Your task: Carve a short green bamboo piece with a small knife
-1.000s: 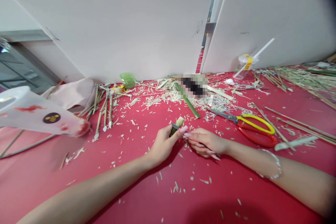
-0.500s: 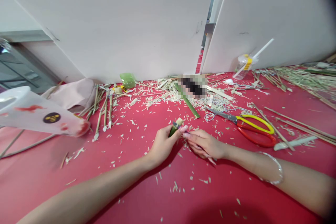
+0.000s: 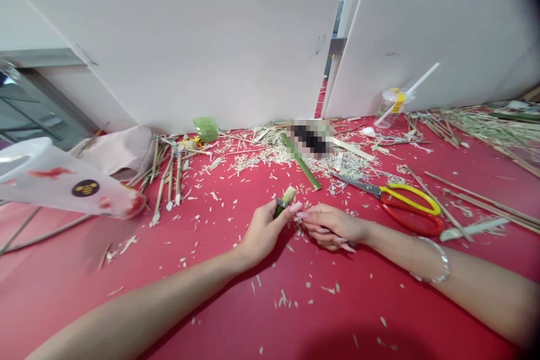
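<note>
Near the middle of the red table, my left hand [image 3: 264, 233] is closed around a short green bamboo piece [image 3: 289, 196], whose pale, whittled end sticks up past the thumb. A narrow dark blade, seemingly of a small knife [image 3: 281, 203], lies across the bamboo beside my left thumb. My right hand [image 3: 333, 226] has its fingers curled around the knife, with a dark end showing below the fingertips; most of the handle is hidden. The thumbs of both hands are close together. Pale shavings lie scattered around them.
Scissors [image 3: 392, 197] with yellow and red handles lie to the right. A green bamboo strip [image 3: 307, 170] is ahead. At left, a tilted plastic cup [image 3: 54, 177] stands near several pointed sticks [image 3: 169, 185]. Behind are white boards [image 3: 202, 39] and a cup with a straw [image 3: 392, 104].
My right hand has shifted slightly right and turned a little. More of the bamboo's pale end shows above the blade. My left hand stays almost in place.
</note>
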The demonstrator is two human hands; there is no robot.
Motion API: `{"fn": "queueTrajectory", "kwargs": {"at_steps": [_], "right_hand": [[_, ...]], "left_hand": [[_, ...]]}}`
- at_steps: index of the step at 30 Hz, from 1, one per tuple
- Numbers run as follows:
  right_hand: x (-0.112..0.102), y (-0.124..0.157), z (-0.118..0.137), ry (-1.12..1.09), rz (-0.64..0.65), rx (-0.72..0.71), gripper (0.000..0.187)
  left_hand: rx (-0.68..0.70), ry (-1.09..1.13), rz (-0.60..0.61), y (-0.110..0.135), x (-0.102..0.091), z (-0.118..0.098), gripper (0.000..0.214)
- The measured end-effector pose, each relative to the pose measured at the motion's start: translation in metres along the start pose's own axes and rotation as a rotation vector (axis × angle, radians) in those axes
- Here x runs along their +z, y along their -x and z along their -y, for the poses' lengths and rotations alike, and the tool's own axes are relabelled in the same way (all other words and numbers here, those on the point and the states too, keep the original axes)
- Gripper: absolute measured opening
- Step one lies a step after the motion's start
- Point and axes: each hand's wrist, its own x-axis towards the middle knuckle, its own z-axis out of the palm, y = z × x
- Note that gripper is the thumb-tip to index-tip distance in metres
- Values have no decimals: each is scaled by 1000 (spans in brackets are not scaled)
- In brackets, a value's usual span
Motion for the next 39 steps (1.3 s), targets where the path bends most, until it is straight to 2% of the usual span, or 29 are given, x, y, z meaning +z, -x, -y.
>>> {"fn": "queueTrajectory", "kwargs": {"at_steps": [6, 18, 30, 39], "right_hand": [[12, 1, -3, 90, -151, -61, 51], [30, 1, -12, 298, -414, -237, 55], [11, 2, 1, 73, -70, -40, 50], [-1, 3, 5, -17, 70, 59, 47]], "left_hand": [[-14, 44, -26, -2, -1, -3, 38], [-28, -181, -87, -5, 0, 5, 54], [-15, 24, -2, 0, 2, -4, 38], [17, -36, 71, 1, -1, 1, 40]]}}
